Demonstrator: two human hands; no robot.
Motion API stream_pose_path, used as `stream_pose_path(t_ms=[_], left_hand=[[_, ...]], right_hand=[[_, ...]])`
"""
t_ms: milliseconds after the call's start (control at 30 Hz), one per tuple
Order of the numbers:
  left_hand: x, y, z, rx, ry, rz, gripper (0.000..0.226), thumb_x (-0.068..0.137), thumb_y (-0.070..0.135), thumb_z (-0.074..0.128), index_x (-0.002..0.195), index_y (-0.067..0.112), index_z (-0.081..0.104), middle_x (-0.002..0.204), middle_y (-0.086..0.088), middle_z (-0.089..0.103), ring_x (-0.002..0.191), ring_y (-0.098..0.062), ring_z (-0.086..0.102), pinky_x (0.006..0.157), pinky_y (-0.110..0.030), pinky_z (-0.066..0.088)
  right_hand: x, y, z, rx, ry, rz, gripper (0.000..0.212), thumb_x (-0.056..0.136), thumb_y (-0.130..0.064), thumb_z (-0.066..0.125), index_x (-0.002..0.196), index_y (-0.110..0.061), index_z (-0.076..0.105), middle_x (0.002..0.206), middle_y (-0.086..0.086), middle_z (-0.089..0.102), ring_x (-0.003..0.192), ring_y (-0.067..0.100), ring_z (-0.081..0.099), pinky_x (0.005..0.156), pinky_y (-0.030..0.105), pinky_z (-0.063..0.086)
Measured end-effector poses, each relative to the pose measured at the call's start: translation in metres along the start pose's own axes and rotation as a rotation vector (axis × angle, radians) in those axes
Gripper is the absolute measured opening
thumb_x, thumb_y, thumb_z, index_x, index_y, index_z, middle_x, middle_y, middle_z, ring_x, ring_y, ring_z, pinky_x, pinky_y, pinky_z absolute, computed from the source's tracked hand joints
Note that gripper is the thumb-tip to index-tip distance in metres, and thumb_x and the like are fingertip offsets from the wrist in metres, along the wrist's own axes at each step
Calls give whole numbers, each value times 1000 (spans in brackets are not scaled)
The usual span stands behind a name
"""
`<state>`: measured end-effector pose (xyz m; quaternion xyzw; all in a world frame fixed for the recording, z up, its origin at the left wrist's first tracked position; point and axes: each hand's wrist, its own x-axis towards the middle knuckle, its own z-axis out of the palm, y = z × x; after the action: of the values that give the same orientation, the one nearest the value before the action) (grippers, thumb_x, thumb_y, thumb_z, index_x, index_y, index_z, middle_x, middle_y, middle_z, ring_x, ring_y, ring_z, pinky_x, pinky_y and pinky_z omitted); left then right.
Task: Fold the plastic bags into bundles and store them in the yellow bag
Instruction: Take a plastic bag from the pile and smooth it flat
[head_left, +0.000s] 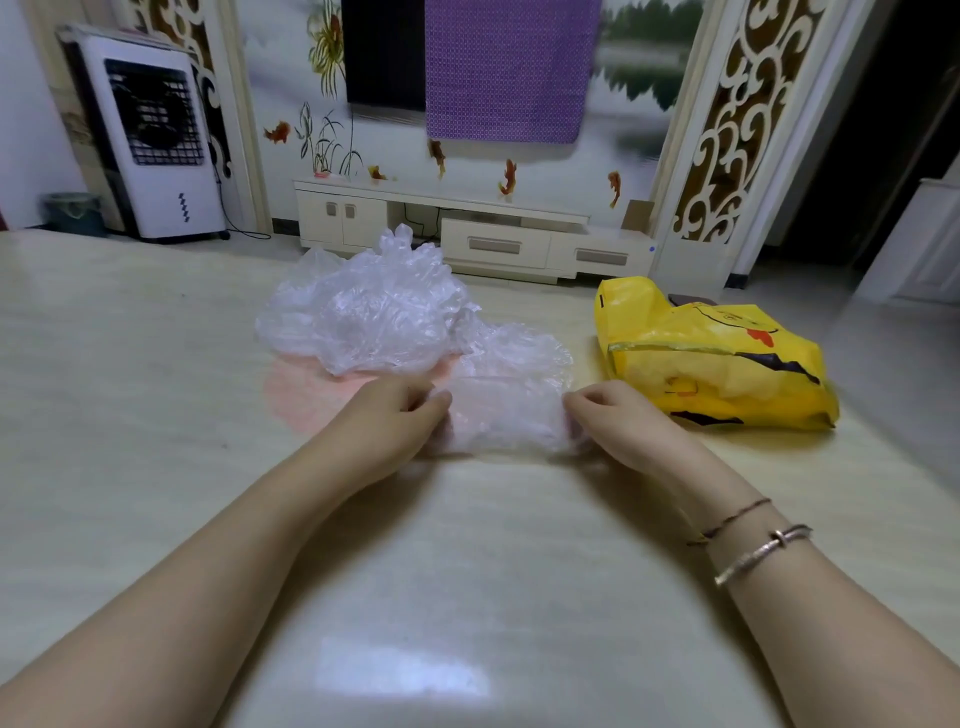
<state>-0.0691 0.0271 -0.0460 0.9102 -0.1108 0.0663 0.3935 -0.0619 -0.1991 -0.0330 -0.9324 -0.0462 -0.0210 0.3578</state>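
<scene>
pinching both ends of a clear plastic bag (506, 410) on the bench (467, 571), left hand (392, 423) and right hand (613, 423) are flattening it; next comes folding, yellow bag (717, 358) waiting just right.

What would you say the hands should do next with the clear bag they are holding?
Probably fold it over once more: the left hand and right hand pinch opposite ends of the clear bag, which lies flattened but unbundled.

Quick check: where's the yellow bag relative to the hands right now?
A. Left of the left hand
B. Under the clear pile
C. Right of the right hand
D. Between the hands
C: the yellow bag lies on the table beyond and to the right of the right hand.
</scene>
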Motion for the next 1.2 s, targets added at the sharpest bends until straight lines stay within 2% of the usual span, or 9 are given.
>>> stream_pose_path(t_ms=[167, 367, 533, 633, 767, 933, 1033, 1100, 1200], left_hand=[[-2, 6, 15, 167, 151, 16, 29, 94, 24, 44, 72, 6, 50, 65, -4, 54, 68, -25, 55, 61, -38, 42], [-5, 9, 18, 449, 185, -60, 15, 90, 26, 46, 102, 17, 48, 92, -1, 58, 84, -27, 55, 64, -33, 36], [-8, 7, 15, 507, 211, -64, 17, 91, 26, 44, 106, 17, 46, 91, 0, 57, 82, -26, 54, 66, -33, 39], [-10, 4, 12, 432, 233, -48, 17, 89, 27, 48, 103, 19, 50, 94, 2, 57, 89, -24, 55, 68, -32, 39], [-3, -3, 8, 286, 245, 16, 15, 86, 26, 57, 100, 20, 59, 101, 3, 54, 100, -24, 52, 82, -34, 42], [-4, 18, 1, -417, 109, 27, 37, 84, 57, 60, 103, 25, 63, 106, 14, 66, 102, -2, 60, 83, -19, 42], [-9, 29, 1, -594, -129, -19, 68, 68, 75, 56, 118, 28, 61, 119, 16, 62, 112, 5, 54, 97, -20, 39], [-10, 29, 4, -503, -241, 25, 73, 66, 81, 58, 124, 36, 58, 125, 22, 58, 115, 12, 49, 98, -16, 37], [-12, 27, 4, -556, -349, 6, 63, 67, 64, 75, 123, 40, 60, 113, 11, 68, 108, 2, 61, 98, -25, 45]], right_hand=[[5, 5, 14, -283, 188, 3, 34, 92, -25, 48, 61, -17, 36, 63, -1, 43, 72, 27, 44, 62, 33, 28], [7, 9, 18, -535, 280, -43, 16, 95, -27, 45, 87, -14, 44, 94, 10, 61, 90, 33, 56, 58, 33, 29], [5, 6, 21, -759, 285, -74, 27, 100, -34, 38, 112, -11, 45, 109, 10, 54, 96, 34, 58, 58, 32, 28], [4, 7, 22, -787, 252, -100, 31, 100, -37, 38, 106, -10, 53, 110, 11, 47, 101, 32, 52, 65, 33, 31], [7, 10, 13, -313, 132, -117, 33, 94, -28, 53, 65, -14, 45, 71, 4, 44, 73, 21, 44, 59, 32, 30], [-7, -5, -20, 689, -124, 49, 22, 94, -22, 59, 80, -11, 47, 63, 3, 42, 49, 14, 52, 56, 30, 42], [-12, -9, -28, 791, -263, 38, 18, 89, -23, 64, 90, -12, 49, 68, 3, 51, 57, 13, 53, 53, 24, 48], [-12, -9, -26, 772, -332, 31, 26, 85, -28, 70, 95, -12, 51, 77, 10, 47, 67, 17, 48, 53, 24, 49], [-15, -11, -24, 756, -381, 39, 33, 84, -33, 71, 104, -13, 56, 90, 15, 51, 76, 22, 51, 61, 28, 49]])
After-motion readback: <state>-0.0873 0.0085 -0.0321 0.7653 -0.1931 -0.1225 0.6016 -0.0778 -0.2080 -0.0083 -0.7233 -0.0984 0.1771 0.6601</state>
